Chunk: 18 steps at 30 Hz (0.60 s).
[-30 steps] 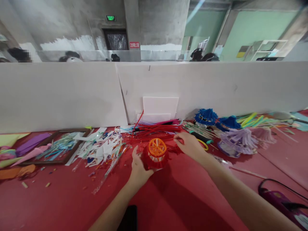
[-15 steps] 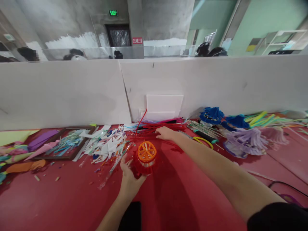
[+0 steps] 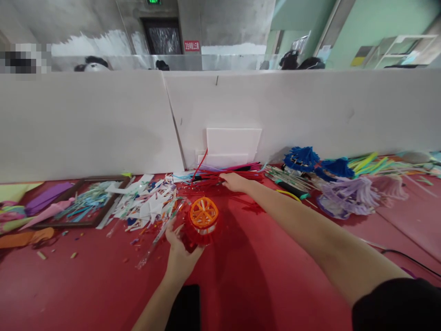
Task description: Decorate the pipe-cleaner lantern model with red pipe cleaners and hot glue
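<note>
A small round craft piece stands on the table, with an orange spoked wheel-like top and a red fringed lower part. My left hand curves round its left and near side, thumb and fingers against the red part. Farther back, my right hand reaches into a pile of thin red strips that look like pipe cleaners. Its fingers are curled together over the pile, and what lies between the fingertips is hidden.
White and coloured scraps and a brown frame lie left. Green-handled pliers, blue fringed pieces and lilac ones are right. A white partition stands behind; a black phone-like slab lies near me.
The view has shifted slightly, so everything sits a little higher and to the left. My right hand stays at the red strips, and my left hand stays round the craft piece.
</note>
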### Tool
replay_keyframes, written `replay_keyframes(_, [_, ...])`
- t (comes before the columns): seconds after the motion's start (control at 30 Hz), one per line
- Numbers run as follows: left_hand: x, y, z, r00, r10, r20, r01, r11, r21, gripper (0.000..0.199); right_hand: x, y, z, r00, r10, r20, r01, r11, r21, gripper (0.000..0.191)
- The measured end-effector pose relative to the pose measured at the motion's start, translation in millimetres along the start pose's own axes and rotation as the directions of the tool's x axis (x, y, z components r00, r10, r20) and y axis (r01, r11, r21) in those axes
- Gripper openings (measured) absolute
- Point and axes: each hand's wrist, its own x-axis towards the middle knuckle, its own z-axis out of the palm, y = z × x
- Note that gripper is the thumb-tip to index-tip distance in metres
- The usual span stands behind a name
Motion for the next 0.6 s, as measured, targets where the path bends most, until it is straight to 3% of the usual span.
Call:
replay_keyframes(0.2, [0.2, -0.2, 0.1, 1.0, 0.005, 0.017, -0.005, 1.0, 0.009, 0.091, 2.5, -4.2, 5.8, 0.994, -0.016, 0.104, 0.02, 0.999, -0.033, 0.033])
replay_keyframes(0.6, [1.7, -2.0, 0.1, 0.999, 0.024, 0.029, -0.024, 1.0, 0.001, 0.09, -0.7, -8.9, 12.4, 0.996, -0.002, 0.088, 0.006, 0.999, -0.042, 0.034])
